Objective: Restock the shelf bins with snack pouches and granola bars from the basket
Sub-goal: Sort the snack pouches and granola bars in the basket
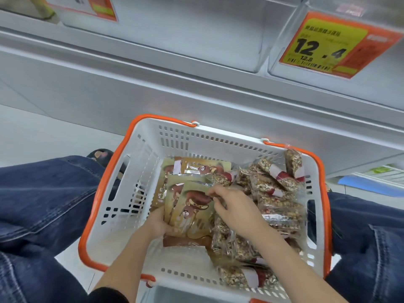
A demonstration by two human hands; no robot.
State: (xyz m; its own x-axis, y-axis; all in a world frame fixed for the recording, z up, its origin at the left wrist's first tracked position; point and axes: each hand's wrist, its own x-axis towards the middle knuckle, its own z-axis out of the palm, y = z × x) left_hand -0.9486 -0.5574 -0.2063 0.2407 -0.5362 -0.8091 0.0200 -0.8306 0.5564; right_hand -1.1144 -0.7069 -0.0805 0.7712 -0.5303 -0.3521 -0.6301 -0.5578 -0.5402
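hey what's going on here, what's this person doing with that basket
A person crouches at a store shelf with a white and orange basket between their knees. Both hands are inside it: the left hand grips a stack of tan snack pouches from below, while the right hand pinches the top edge of the front pouch. Clear-wrapped granola bars are piled on the basket's right side. The clear shelf bins above look empty, one bearing an orange price tag. Nothing has left the basket yet.

This is a shop aisle: clear shelf bins (220,38) on the far side carry orange-and-yellow price tags (334,45) with barcodes, and a white shopping basket (144,149) with orange handles holds packaged snacks (277,189).
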